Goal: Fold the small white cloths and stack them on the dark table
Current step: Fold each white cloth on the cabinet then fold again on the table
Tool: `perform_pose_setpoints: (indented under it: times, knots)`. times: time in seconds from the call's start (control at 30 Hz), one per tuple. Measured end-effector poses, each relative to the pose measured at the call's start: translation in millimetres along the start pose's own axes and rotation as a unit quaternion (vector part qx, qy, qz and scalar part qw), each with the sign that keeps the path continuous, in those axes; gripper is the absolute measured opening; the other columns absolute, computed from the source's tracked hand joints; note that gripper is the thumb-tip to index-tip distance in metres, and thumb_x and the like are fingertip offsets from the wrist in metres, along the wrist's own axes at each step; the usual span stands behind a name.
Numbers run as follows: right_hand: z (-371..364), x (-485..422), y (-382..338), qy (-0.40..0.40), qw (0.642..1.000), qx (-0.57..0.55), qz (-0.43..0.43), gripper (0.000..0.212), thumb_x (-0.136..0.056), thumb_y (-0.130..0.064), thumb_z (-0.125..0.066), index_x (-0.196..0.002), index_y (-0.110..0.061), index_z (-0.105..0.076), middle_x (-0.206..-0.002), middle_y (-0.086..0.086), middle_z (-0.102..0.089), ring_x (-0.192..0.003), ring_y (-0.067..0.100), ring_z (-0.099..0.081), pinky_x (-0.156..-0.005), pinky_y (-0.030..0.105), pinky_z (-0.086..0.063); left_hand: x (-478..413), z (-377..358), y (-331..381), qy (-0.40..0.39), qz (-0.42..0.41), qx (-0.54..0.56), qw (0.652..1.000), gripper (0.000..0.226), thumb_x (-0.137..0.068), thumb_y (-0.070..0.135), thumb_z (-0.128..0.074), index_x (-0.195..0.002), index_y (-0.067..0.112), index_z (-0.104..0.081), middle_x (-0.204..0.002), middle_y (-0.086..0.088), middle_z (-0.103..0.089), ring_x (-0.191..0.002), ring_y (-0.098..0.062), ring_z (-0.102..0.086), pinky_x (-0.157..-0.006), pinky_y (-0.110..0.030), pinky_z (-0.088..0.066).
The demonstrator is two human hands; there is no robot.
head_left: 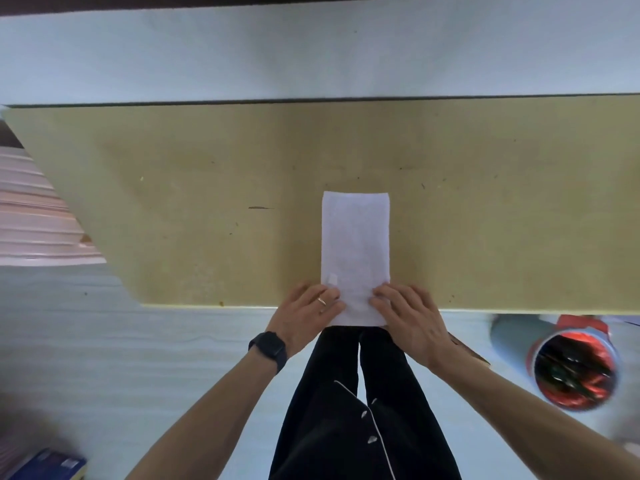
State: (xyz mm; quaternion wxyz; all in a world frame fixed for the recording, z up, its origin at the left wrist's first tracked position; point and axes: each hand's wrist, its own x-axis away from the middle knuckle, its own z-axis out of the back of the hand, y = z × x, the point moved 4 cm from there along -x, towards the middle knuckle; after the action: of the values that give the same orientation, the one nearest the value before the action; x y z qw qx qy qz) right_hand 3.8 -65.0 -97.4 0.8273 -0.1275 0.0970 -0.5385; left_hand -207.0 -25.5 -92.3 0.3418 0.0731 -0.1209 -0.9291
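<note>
My left hand [308,310] and right hand [405,313] lay low in the middle of the frame, one on each bottom corner of the white cloth [356,244]. The fingers were bent over the cloth's side edges, and I judged them to be pinching those corners, though the grip under the fingertips was hidden. I held both corners at once, I think, so that the near end could be carried up evenly to meet the far end for the next fold.

The cloth was a long narrow strip, already doubled lengthwise by the look of it, running from centre frame down to the table's near edge, with its near end hanging slightly over that edge beneath my hands. A small tag showed near its lower left corner.

The table [173,202] looked tan rather than dark here and was bare apart from the cloth; no stack was visible. A red-lined bin [575,368] stood at the lower right, and pink folded fabric [38,216] sat at the left edge.
</note>
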Motion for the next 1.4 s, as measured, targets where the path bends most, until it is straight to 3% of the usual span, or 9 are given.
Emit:
perform_pose_setpoints:
  times: [0.13,0.23,0.4,0.47,0.57,0.7,0.83,1.2,1.4]
  knots:
    - [7,-8,7,-0.034,0.998,-0.056,-0.012,0.036,-0.074,-0.025,-0.081,-0.108,-0.020,-0.071,-0.120,-0.004,-0.066,-0.110,0.020,-0.063,-0.091,0.033,-0.043,-4,5,-5,-0.018,0.049,0.073,0.996,0.031,-0.079,0.009,-0.050,-0.099,0.022,-0.070,-0.108,0.006,-0.068,-0.102,-0.019,-0.061,-0.091,-0.030,-0.039]
    - [31,-25,12,-0.056,0.981,-0.168,-0.085,0.032,-0.078,-0.039,-0.076,-0.103,-0.019,-0.072,-0.113,-0.007,-0.069,-0.098,0.018,-0.065,-0.080,0.031,-0.049,-19,18,-18,-0.056,0.188,0.188,0.962,0.017,-0.081,0.028,-0.063,-0.093,0.025,-0.075,-0.093,0.010,-0.073,-0.094,-0.018,-0.063,-0.081,-0.031,-0.049]
    - [58,-70,34,-0.078,0.860,-0.373,-0.339,0.010,-0.092,-0.032,-0.065,-0.097,-0.033,-0.073,-0.094,-0.020,-0.072,-0.087,-0.009,-0.064,-0.076,0.013,-0.046,-57,54,-48,-0.062,0.407,0.420,0.809,0.011,-0.085,0.030,-0.076,-0.095,0.025,-0.074,-0.088,0.013,-0.074,-0.082,-0.009,-0.066,-0.075,-0.022,-0.050]
    - [55,-87,45,-0.076,0.825,-0.407,-0.385,0.011,-0.093,-0.038,-0.063,-0.092,-0.032,-0.072,-0.086,-0.010,-0.074,-0.075,-0.004,-0.064,-0.066,0.016,-0.045,-73,56,-62,-0.038,0.453,0.496,0.740,0.012,-0.087,0.029,-0.075,-0.096,0.023,-0.073,-0.088,0.011,-0.074,-0.083,-0.011,-0.069,-0.075,-0.023,-0.053]
    - [46,-110,55,-0.031,0.796,-0.422,-0.433,0.026,-0.094,-0.041,-0.059,-0.089,-0.017,-0.068,-0.085,0.013,-0.067,-0.067,0.012,-0.052,-0.060,0.028,-0.038,-96,49,-81,-0.020,0.498,0.519,0.695,0.019,-0.091,0.029,-0.070,-0.102,0.014,-0.071,-0.093,0.002,-0.073,-0.086,-0.016,-0.068,-0.073,-0.023,-0.054]
    - [35,-125,59,0.010,0.777,-0.389,-0.495,0.028,-0.098,-0.036,-0.053,-0.080,-0.015,-0.054,-0.069,-0.003,-0.053,-0.061,0.013,-0.043,-0.051,0.020,-0.033,-116,30,-94,-0.020,0.535,0.488,0.690,0.021,-0.095,0.036,-0.062,-0.106,0.018,-0.067,-0.100,0.001,-0.071,-0.095,-0.022,-0.067,-0.082,-0.038,-0.055]
    - [31,-129,61,0.012,0.780,-0.360,-0.512,0.028,-0.100,-0.037,-0.048,-0.085,-0.015,-0.055,-0.074,-0.004,-0.059,-0.065,0.012,-0.051,-0.055,0.026,-0.037,-121,22,-95,-0.026,0.563,0.442,0.698,0.026,-0.096,0.039,-0.059,-0.104,0.014,-0.063,-0.101,-0.003,-0.067,-0.084,-0.016,-0.059,-0.070,-0.025,-0.046]
    - [28,-138,63,-0.024,0.788,-0.293,-0.541,0.024,-0.094,-0.050,-0.047,-0.092,-0.029,-0.058,-0.080,-0.013,-0.064,-0.074,0.010,-0.061,-0.062,0.031,-0.049,-127,25,-96,0.000,0.586,0.415,0.696,0.020,-0.094,0.039,-0.058,-0.101,0.021,-0.061,-0.091,0.008,-0.066,-0.081,-0.011,-0.061,-0.064,-0.022,-0.048]
    - [31,-144,63,-0.049,0.808,-0.241,-0.536,0.029,-0.095,-0.051,-0.043,-0.089,-0.025,-0.054,-0.078,-0.007,-0.063,-0.073,0.017,-0.061,-0.065,0.038,-0.054,-126,29,-97,-0.020,0.574,0.349,0.741,0.022,-0.092,0.048,-0.058,-0.096,0.027,-0.056,-0.088,0.011,-0.066,-0.079,-0.012,-0.062,-0.065,-0.028,-0.049]
